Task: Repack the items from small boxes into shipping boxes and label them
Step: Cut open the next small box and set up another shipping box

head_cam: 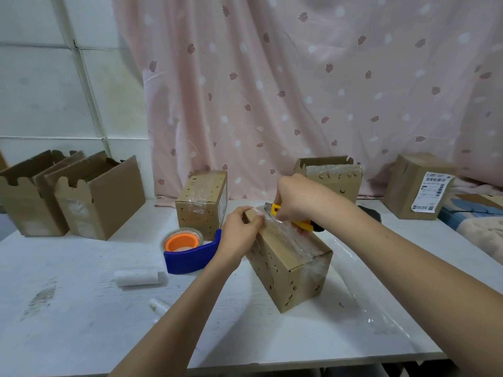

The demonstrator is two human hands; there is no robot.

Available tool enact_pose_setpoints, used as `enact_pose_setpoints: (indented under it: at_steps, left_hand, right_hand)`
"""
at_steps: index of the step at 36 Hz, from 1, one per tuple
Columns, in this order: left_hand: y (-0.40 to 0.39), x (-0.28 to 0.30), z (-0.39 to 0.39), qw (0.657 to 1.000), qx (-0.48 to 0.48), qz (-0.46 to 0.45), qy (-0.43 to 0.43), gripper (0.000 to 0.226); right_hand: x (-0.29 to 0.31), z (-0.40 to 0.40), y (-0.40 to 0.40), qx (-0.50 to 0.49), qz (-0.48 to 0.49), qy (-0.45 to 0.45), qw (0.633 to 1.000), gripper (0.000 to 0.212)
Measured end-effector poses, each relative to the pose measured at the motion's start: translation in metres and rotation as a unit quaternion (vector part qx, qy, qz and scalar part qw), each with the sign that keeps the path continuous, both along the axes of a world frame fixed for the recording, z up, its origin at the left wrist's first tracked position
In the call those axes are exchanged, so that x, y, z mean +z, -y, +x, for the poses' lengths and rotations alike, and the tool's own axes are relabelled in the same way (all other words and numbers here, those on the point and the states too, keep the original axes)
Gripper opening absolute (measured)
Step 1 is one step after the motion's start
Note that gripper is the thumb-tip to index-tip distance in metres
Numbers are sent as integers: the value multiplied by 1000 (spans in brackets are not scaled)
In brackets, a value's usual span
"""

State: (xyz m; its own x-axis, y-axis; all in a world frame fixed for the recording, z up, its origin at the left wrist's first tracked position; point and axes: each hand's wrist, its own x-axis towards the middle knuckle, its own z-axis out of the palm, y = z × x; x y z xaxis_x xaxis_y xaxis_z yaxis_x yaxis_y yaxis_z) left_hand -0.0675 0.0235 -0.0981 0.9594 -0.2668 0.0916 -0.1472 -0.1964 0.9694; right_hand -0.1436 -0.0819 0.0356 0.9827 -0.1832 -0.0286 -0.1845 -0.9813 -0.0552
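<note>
small taped box [288,259] sits at frame centre on the white table [81,308]. left hand [239,229] clamps its far corner to steady it; right hand [294,200] grips a yellow utility knife [296,217] at the tape seam, presumably to slit it.

The utility knife [295,217] blade tip is concealed by the right hand [295,198]. Text on the shipping label [432,191] is too small to read. Open boxes [70,191] conceal their contents.
</note>
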Motion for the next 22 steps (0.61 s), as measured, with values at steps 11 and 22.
enact_pose_setpoints:
  at_steps: [11,22]
  left_hand:
    - [0,1,-1,1000,0,9,13,39]
    - [4,3,9,1000,12,21,16,40]
  right_hand:
    - [0,-9,7,4,-25,-66,998,25]
    - [10,0,7,-1,9,-64,998,21]
